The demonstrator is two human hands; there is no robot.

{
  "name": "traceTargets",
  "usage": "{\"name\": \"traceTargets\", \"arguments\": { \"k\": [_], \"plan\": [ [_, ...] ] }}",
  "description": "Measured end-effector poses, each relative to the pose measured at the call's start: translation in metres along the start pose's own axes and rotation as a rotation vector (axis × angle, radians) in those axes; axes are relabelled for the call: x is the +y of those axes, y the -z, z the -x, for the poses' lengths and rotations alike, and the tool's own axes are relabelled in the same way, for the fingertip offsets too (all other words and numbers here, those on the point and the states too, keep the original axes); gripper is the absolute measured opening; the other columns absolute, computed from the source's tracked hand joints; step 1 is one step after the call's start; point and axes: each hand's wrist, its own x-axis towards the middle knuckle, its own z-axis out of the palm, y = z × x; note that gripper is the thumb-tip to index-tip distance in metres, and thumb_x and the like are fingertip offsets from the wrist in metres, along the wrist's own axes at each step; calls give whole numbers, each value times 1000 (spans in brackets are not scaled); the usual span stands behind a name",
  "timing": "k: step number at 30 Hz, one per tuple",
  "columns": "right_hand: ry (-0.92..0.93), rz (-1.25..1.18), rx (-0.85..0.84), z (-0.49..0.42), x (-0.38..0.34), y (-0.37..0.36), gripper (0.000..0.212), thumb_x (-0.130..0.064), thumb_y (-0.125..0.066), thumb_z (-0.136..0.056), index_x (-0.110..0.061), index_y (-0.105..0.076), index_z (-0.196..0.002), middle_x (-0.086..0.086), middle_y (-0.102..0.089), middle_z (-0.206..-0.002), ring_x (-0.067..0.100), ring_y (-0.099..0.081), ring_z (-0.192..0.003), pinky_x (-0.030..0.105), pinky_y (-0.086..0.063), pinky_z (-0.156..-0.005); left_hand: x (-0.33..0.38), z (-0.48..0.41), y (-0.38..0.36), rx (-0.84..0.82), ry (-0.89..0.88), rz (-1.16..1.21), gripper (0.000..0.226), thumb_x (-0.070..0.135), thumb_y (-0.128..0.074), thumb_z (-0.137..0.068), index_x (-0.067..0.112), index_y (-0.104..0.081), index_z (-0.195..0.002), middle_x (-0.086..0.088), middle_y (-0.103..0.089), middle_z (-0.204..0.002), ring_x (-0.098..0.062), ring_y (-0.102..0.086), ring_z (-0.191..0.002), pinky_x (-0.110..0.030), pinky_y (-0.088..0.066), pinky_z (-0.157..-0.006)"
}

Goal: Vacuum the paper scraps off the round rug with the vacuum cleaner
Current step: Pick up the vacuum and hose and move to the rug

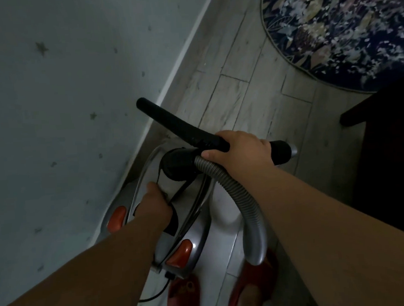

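Head: wand (pixel 170 121) in right grip (pixel 241 150)

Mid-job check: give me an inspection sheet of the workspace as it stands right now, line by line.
Surface: pale plank floor; the round rug lies at upper right.
Job's things: paper scraps are strewn over the rug; the vacuum cleaner stands by the wall, off the rug; its grey hose loops up to the black wand.
Clutter: nothing seen.
Grippers: the left hand grips the vacuum cleaner's top; the right hand grips the black wand where the hose joins.
Cables: a black power cord trails from the vacuum's rear across the floor.
Surroundings: wall with star marks at left; dark furniture at right; red slippers on the person's feet.
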Motion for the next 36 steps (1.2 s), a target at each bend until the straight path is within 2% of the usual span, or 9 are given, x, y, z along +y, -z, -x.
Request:
{"name": "traceTargets", "arguments": {
  "k": [6, 11, 15, 18, 24, 27, 30, 34, 36],
  "plan": [
    [-46, -231, -20, -6, 21, 64, 48, -68, -55, -88, -37, -59, -124, -5, -67, -113, 20, -59, -109, 46, -40, -105, 68, 19, 37, -17, -99, -107, 38, 5, -59, -88, -3, -40, -120, -20, -54, -115, -31, -54, -107, -37, -42, -93],
    [-86, -317, -28, -23, 45, 137, 47, -65, -59, -87, -31, -61, -118, -4, -62, -98, 23, -61, -104, 47, -45, -102, 138, 28, 69, 11, -195, -175, 38, 8, -63, -83, 2, -44, -114, -16, -52, -112, -28, -53, -108, -36, -41, -97],
    [-80, -289, 47, -52, 58, 205, 44, -67, -56, -88, -31, -61, -113, -4, -62, -96, 24, -61, -100, 46, -49, -95, 205, 20, 92, 6, -240, -220, 32, 10, -61, -85, 4, -44, -112, -9, -50, -104, -25, -54, -103, -32, -41, -89],
    [-71, -297, 105, -86, 62, 249, 38, -67, -55, -88, -32, -57, -103, -5, -60, -88, 23, -60, -93, 46, -51, -91, 257, 3, 103, 102, -315, -301, 26, 17, -61, -85, 11, -48, -106, -4, -49, -98, -18, -51, -91, -24, -37, -77],
    [-105, -326, 191, -172, 73, 320, 52, -68, -54, -89, -23, -63, -113, 2, -64, -92, 27, -63, -91, 46, -54, -87, 353, -59, 109, 107, -381, -320, 25, 18, -60, -86, 10, -49, -107, -4, -52, -108, -23, -53, -109, -32, -40, -96],
    [-127, -339, 192, -214, 90, 341, 51, -67, -54, -89, -22, -62, -113, 2, -62, -93, 27, -61, -94, 45, -53, -88, 390, -89, 103, 82, -401, -313, 24, 16, -56, -90, 7, -48, -111, -3, -51, -110, -21, -53, -111, -31, -38, -98],
    [-138, -344, 178, -250, 110, 350, 53, -67, -53, -90, -22, -62, -117, 2, -62, -92, 28, -61, -98, 48, -52, -91, 426, -122, 95, 50, -392, -282, 33, 13, -55, -90, 8, -44, -120, -5, -54, -115, -23, -54, -108, -29, -40, -90],
    [-174, -332, 120, -300, 141, 362, 40, -65, -51, -92, -28, -56, -105, -6, -54, -79, 21, -54, -86, 31, -39, -84, 472, -164, 83, 55, -403, -290, 25, 14, -55, -90, 9, -46, -112, 1, -45, -107, -20, -49, -110, -30, -36, -97],
    [-186, -371, 117, -323, 159, 369, 37, -64, -52, -92, -28, -54, -100, -6, -55, -77, 18, -53, -79, 30, -37, -78, 494, -185, 74, 14, -403, -244, 28, 8, -58, -85, 6, -46, -110, -8, -51, -111, -23, -50, -109, -35, -37, -98]
  ]
}}
